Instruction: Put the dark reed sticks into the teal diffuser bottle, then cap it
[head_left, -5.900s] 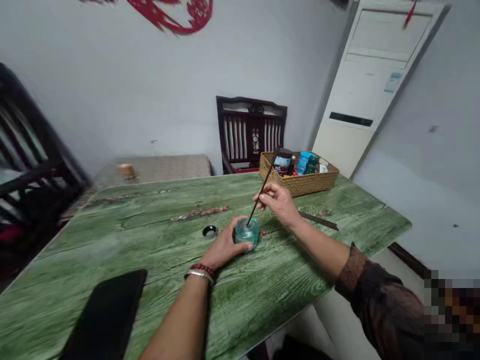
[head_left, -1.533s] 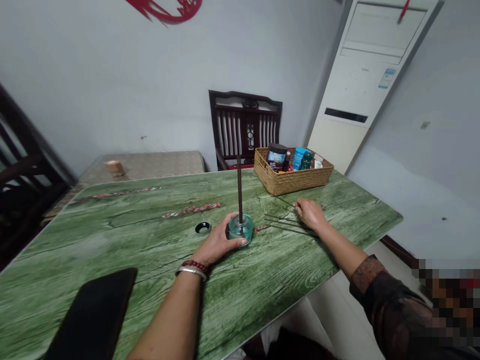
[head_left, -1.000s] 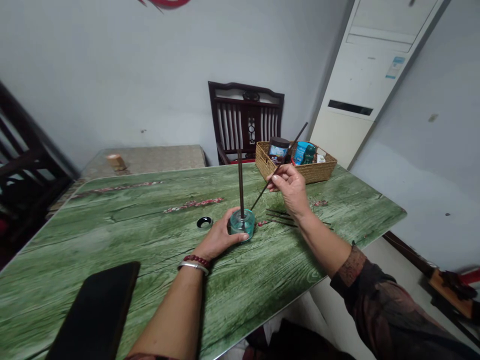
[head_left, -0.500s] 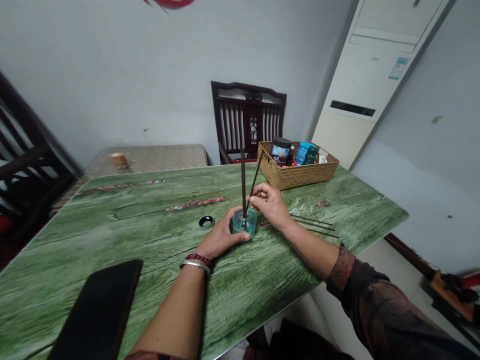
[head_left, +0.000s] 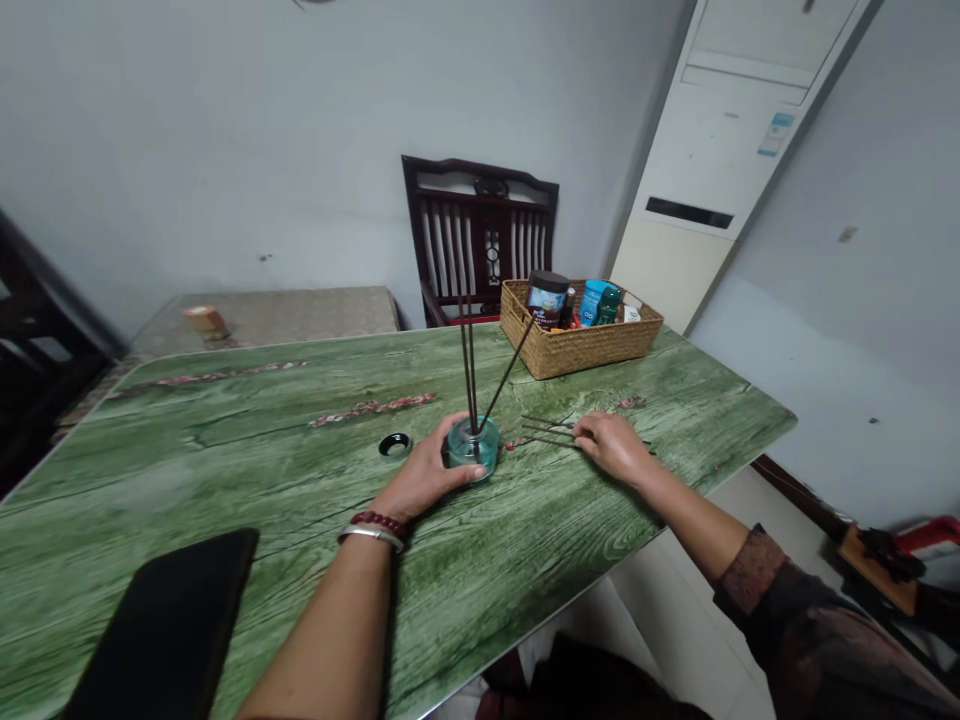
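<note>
Our left hand (head_left: 420,474) is closed around a round teal glass holder (head_left: 481,452), fingers wrapped on its near side, with a silver bangle (head_left: 373,536) and red bead bracelet (head_left: 379,521) at the wrist. Three thin dark incense sticks (head_left: 470,350) stand in the holder: two almost upright, one leaning right toward the basket. Our right hand (head_left: 613,447) lies palm down, well to the right of the holder, its fingertips on or just over a few thin dark loose incense sticks (head_left: 547,432). We cannot tell whether it has pinched them. These loose sticks lie flat, their long axis running across the desk, with their tips pointing left toward the holder, so the right hand is the nearer. On the green wood-grain desk (head_left: 150,480), a small round black lid (head_left: 394,445) sits left of the holder and a flat black phone (head_left: 169,625) lies nearer us. Beyond, a woven wicker basket (head_left: 581,358) holds a dark-lidded jar (head_left: 547,298), a blue container (head_left: 592,302) and a green bottle (head_left: 609,305).
</note>
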